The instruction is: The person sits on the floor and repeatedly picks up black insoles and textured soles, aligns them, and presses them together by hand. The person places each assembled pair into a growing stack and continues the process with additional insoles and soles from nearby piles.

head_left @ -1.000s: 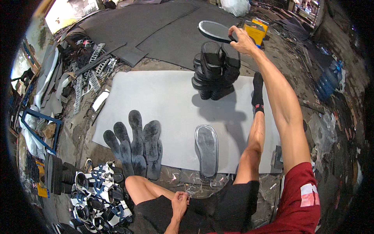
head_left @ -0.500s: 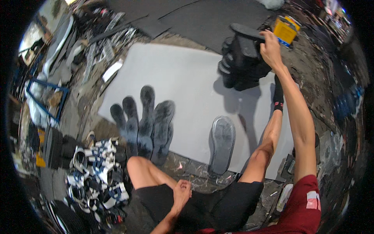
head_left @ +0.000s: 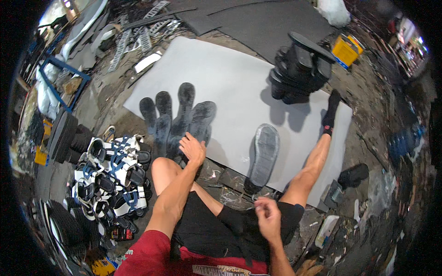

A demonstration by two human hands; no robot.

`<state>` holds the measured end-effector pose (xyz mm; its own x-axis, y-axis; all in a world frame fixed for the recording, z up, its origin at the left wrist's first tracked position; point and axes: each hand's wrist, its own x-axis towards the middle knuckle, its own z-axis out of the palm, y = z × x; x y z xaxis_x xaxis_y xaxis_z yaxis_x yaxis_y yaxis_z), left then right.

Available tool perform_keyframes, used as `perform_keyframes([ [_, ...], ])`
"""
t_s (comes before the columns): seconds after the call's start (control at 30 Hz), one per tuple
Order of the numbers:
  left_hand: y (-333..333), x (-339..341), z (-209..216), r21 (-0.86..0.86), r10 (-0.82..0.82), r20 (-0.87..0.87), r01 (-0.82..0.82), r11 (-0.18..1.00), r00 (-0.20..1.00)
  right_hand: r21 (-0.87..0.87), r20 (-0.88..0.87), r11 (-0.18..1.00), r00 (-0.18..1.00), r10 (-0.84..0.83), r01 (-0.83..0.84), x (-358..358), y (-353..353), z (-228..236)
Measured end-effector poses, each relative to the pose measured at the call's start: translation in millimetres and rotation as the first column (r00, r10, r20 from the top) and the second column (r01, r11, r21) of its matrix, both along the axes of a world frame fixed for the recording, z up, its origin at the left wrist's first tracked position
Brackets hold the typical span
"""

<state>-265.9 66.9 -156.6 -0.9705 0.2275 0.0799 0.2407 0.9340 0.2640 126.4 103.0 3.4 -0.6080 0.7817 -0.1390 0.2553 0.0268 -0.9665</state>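
Observation:
My left hand (head_left: 193, 148) is over the near part of a fan of dark shoe soles (head_left: 202, 113), its fingers stretched out toward them. I cannot tell whether it touches them. My right hand (head_left: 268, 215) hovers above my lap, slightly blurred, with its fingers curled in and nothing visible in them. A single grey-black sole (head_left: 265, 149) lies between my legs, mostly on the white sheet (head_left: 230, 69). At the sheet's far right stands a stack of black soles (head_left: 300, 69), the top one jutting out.
White and navy sandals (head_left: 113, 172) are heaped at the left. Black thick-soled footwear (head_left: 63, 135) stands beyond them. A yellow box (head_left: 347, 50) sits behind the stack. A blue frame (head_left: 64, 83) and cut scraps (head_left: 145, 41) lie far left. My socked foot (head_left: 332, 108) rests on the sheet.
My right hand has left the top of the black sole stack and come back over my lap. My left hand has moved from my thigh forward to the fanned soles.

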Motion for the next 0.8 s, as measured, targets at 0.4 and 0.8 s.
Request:
perform_keyframes([
  [0.4,-6,-23,47,0.322,-0.149,0.067,0.120,0.939,0.987,0.217,0.147,0.976,0.989,0.003,-0.035,22,-7,15],
  [0.8,-7,131,254,0.742,-0.662,-0.335,0.621,0.254,0.671,0.551,-0.010,0.823,0.987,-0.160,0.139,32,55,64],
])
